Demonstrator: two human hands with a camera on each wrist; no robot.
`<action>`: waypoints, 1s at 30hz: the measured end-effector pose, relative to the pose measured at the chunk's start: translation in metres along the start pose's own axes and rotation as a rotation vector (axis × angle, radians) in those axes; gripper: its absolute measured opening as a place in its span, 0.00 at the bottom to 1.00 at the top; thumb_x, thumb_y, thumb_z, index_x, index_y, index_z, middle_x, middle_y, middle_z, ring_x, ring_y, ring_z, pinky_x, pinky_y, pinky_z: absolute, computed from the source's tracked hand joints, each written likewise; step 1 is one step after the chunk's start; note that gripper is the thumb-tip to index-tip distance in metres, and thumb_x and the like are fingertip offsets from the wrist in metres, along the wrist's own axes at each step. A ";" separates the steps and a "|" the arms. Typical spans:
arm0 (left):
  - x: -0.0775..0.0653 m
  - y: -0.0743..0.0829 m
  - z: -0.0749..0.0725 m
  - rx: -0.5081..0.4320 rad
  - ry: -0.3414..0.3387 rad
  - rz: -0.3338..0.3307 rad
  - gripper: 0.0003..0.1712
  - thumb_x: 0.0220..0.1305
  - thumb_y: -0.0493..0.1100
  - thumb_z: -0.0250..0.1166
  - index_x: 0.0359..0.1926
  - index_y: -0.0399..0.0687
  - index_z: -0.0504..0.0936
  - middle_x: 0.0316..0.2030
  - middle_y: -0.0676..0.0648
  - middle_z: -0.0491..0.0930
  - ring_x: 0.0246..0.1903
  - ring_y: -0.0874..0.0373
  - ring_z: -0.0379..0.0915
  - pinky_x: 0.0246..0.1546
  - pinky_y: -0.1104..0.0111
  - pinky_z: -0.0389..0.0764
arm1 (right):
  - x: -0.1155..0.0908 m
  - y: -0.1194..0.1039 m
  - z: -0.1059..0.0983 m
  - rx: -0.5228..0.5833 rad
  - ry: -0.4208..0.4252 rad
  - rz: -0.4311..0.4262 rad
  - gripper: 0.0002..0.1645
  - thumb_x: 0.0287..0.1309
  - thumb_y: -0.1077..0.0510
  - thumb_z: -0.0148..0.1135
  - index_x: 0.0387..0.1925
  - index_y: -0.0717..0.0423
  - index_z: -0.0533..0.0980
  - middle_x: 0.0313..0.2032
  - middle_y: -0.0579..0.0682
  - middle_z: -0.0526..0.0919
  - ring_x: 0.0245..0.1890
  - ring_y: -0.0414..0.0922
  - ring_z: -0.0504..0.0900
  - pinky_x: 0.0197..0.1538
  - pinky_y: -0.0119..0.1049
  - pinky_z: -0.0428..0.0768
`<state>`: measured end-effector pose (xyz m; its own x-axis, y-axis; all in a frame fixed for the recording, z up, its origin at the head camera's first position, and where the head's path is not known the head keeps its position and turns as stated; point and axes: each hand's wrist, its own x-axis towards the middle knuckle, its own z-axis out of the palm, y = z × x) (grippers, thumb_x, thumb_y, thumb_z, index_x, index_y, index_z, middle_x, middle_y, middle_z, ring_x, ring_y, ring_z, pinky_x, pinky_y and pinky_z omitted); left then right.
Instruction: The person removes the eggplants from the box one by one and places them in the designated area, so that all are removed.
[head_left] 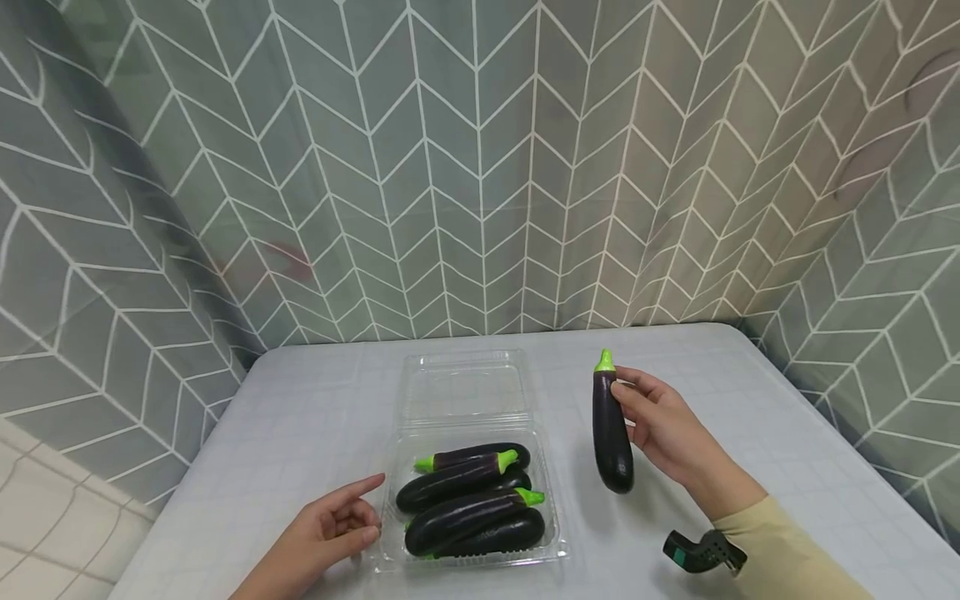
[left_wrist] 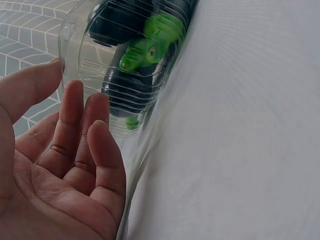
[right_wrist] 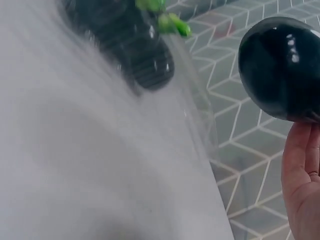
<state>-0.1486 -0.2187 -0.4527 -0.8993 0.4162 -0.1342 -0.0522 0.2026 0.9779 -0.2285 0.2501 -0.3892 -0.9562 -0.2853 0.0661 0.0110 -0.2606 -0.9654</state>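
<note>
My right hand (head_left: 667,429) pinches a dark purple eggplant (head_left: 613,433) near its green stem and holds it up, stem at the top, right of the container. In the right wrist view the rounded end of this eggplant (right_wrist: 280,70) looms large above the fingers. A clear plastic clamshell container (head_left: 555,508) holds several more eggplants (head_left: 465,521), piled lengthwise, some with green stems showing. At the container's left side is my left hand (head_left: 318,529), its fingers loosely bent and holding nothing. In the left wrist view its fingertips (left_wrist: 75,90) lie close to the clear wall; contact is unclear.
The container's transparent lid (head_left: 465,387) lies folded back toward the far side of the white-covered table (head_left: 322,400). A grey curtain (head_left: 480,167) with white zigzag lines hangs behind and at both sides. A black device (head_left: 701,552) sits at the right wrist.
</note>
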 end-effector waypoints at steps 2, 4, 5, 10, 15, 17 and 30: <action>0.000 0.000 0.000 0.001 0.001 0.001 0.38 0.70 0.39 0.62 0.74 0.34 0.56 0.44 0.36 0.77 0.37 0.56 0.75 0.36 0.66 0.80 | -0.001 -0.001 -0.006 -0.011 0.012 0.006 0.19 0.73 0.59 0.54 0.61 0.59 0.69 0.47 0.49 0.80 0.41 0.39 0.81 0.42 0.36 0.81; -0.001 0.000 -0.001 0.004 0.003 0.001 0.38 0.70 0.39 0.62 0.74 0.34 0.56 0.44 0.36 0.77 0.37 0.56 0.75 0.36 0.66 0.80 | -0.001 -0.001 -0.011 -0.016 0.022 0.010 0.20 0.73 0.58 0.54 0.62 0.59 0.69 0.47 0.49 0.79 0.41 0.39 0.81 0.42 0.36 0.81; -0.001 0.000 -0.001 0.006 0.005 0.000 0.38 0.70 0.39 0.63 0.74 0.34 0.56 0.44 0.36 0.77 0.37 0.56 0.75 0.36 0.66 0.80 | -0.001 -0.001 -0.013 -0.017 0.026 0.013 0.20 0.73 0.58 0.54 0.62 0.59 0.68 0.47 0.49 0.79 0.41 0.39 0.81 0.42 0.36 0.81; -0.001 0.001 -0.001 0.014 0.015 -0.005 0.39 0.69 0.39 0.64 0.74 0.33 0.57 0.44 0.37 0.78 0.36 0.56 0.76 0.36 0.67 0.80 | 0.001 0.001 -0.021 -0.028 0.047 0.036 0.22 0.73 0.57 0.54 0.63 0.60 0.66 0.47 0.49 0.79 0.41 0.39 0.80 0.42 0.36 0.81; 0.001 0.002 0.000 0.016 0.016 -0.015 0.39 0.69 0.39 0.64 0.73 0.32 0.57 0.43 0.37 0.78 0.36 0.57 0.76 0.36 0.67 0.80 | 0.007 0.004 -0.025 -0.054 0.093 0.073 0.30 0.72 0.54 0.56 0.68 0.63 0.61 0.47 0.48 0.78 0.40 0.39 0.80 0.41 0.35 0.81; 0.000 0.002 0.000 0.015 0.015 -0.016 0.39 0.69 0.39 0.64 0.73 0.32 0.57 0.43 0.37 0.78 0.36 0.57 0.76 0.37 0.67 0.80 | 0.012 0.005 -0.025 -0.068 0.106 0.088 0.34 0.72 0.53 0.57 0.70 0.65 0.59 0.48 0.48 0.78 0.40 0.39 0.80 0.41 0.35 0.80; 0.000 0.000 -0.002 -0.010 0.006 -0.007 0.39 0.69 0.39 0.64 0.74 0.33 0.57 0.43 0.37 0.78 0.36 0.57 0.76 0.36 0.68 0.80 | 0.049 0.017 -0.028 -0.129 0.103 0.139 0.40 0.71 0.49 0.57 0.73 0.66 0.55 0.53 0.50 0.75 0.42 0.41 0.80 0.44 0.38 0.80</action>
<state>-0.1496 -0.2200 -0.4528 -0.9016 0.4091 -0.1403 -0.0633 0.1963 0.9785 -0.2831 0.2571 -0.4096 -0.9730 -0.2125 -0.0896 0.1135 -0.1032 -0.9882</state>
